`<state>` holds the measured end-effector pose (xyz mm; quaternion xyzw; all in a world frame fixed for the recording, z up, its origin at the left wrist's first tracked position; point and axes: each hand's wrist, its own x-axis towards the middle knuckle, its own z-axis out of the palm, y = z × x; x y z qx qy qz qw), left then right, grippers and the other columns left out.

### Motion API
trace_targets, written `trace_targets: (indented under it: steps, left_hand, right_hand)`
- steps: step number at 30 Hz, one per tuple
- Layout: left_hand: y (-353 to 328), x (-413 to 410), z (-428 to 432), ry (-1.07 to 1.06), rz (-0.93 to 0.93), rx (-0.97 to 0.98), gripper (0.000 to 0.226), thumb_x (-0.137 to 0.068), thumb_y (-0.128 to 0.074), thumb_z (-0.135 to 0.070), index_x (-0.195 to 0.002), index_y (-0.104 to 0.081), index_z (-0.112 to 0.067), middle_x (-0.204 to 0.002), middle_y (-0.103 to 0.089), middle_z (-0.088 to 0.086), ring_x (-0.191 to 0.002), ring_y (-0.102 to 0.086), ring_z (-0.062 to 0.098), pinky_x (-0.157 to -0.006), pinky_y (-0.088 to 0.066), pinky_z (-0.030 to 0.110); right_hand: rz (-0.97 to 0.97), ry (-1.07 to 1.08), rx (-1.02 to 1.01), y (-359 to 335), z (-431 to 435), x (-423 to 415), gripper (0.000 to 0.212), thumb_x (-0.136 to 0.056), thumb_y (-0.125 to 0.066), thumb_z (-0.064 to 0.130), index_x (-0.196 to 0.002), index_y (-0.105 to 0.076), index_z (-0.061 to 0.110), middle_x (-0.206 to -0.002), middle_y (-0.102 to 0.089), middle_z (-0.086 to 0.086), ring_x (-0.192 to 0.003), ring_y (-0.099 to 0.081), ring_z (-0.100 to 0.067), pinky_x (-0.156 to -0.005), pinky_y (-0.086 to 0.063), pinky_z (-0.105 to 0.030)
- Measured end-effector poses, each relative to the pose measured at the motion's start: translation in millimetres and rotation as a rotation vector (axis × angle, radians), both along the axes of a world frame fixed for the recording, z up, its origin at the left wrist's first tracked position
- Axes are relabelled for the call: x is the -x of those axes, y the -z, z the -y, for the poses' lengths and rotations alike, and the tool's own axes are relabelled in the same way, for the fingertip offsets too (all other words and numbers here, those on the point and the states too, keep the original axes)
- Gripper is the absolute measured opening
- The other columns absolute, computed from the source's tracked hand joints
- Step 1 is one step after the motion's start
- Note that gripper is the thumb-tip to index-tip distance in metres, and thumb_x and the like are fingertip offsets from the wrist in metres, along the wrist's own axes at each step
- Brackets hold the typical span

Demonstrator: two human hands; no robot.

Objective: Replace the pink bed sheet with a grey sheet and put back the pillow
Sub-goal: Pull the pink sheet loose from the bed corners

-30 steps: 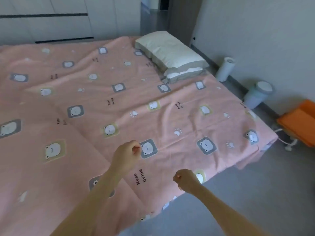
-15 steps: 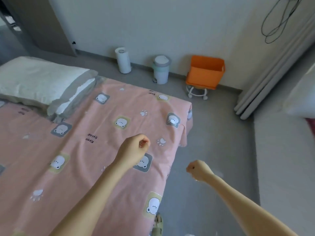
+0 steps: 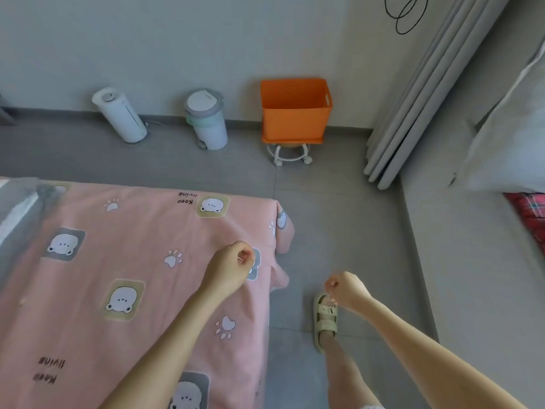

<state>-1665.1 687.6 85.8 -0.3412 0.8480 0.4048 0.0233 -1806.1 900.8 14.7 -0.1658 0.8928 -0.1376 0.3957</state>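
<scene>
Both hands are curled into loose fists and appear to hold nothing: the left hand hangs over the pink bed sheet close to its near corner, the right hand over the floor above a sandalled foot. The sheet lies spread out flat, its corner draped down, so stripping looks not yet begun. The pillow shows only as an edge at far left, resting on the sheet. Standing at this corner probably offers a free edge to seize first. No grey sheet can be picked out
</scene>
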Motion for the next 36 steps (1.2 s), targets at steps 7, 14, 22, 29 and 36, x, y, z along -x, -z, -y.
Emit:
trace_targets:
  steps: [7, 14, 22, 29, 36]
  left_hand:
    - [84, 145, 67, -0.096, 0.192, 0.017, 0.009, -0.087, -0.055, -0.011, -0.085, -0.058, -0.019, -0.101, -0.064, 0.005, -0.088, -0.059, 0.022, -0.072, -0.039, 0.025]
    - [168, 225, 123, -0.162, 0.28, 0.032, 0.013, -0.086, -0.054, -0.009, -0.096, -0.064, -0.011, -0.104, -0.063, 0.01, -0.093, -0.06, 0.027, -0.076, -0.044, 0.03]
    - [252, 272, 163, 0.089, 0.206, 0.301, 0.009, -0.077, -0.064, -0.012, -0.084, -0.068, -0.007, -0.088, -0.067, 0.011, -0.079, -0.06, 0.037, -0.071, -0.046, 0.037]
    - [316, 298, 151, 0.319, 0.294, 0.355, 0.022, -0.065, -0.07, -0.033, -0.085, -0.069, -0.024, -0.077, -0.068, -0.008, -0.071, -0.063, 0.024, -0.076, -0.038, 0.035]
    - [294, 318, 160, 0.143, 0.135, 0.161, 0.011, -0.074, -0.057, -0.013, -0.068, -0.066, -0.015, -0.066, -0.065, -0.006, -0.062, -0.056, 0.017, -0.068, -0.035, 0.027]
  right_hand:
    - [0.014, -0.089, -0.021, 69, 87, 154, 0.017, -0.09, -0.042, 0.015, -0.077, -0.053, 0.015, -0.085, -0.056, -0.006, -0.078, -0.05, -0.023, -0.065, -0.036, -0.023]
    - [0.131, -0.054, 0.009, 139, 172, 225, 0.026, -0.092, -0.049, 0.02, -0.114, -0.061, 0.017, -0.112, -0.064, -0.005, -0.099, -0.061, -0.027, -0.073, -0.042, -0.025]
    - [0.103, -0.201, -0.005, 233, 251, 245, 0.059, -0.094, -0.053, 0.029, -0.146, -0.025, 0.025, -0.135, -0.042, -0.008, -0.121, -0.041, -0.028, -0.08, -0.042, -0.034]
    - [-0.051, -0.376, 0.004, 285, 268, 258, 0.026, -0.094, -0.049, 0.019, -0.114, -0.064, 0.012, -0.13, -0.051, -0.008, -0.118, -0.045, -0.029, -0.092, -0.032, -0.034]
    - [-0.102, -0.36, 0.348, 251, 248, 277, 0.017, -0.08, -0.057, 0.019, -0.081, -0.07, 0.008, -0.1, -0.069, -0.007, -0.094, -0.063, -0.033, -0.084, -0.045, -0.04]
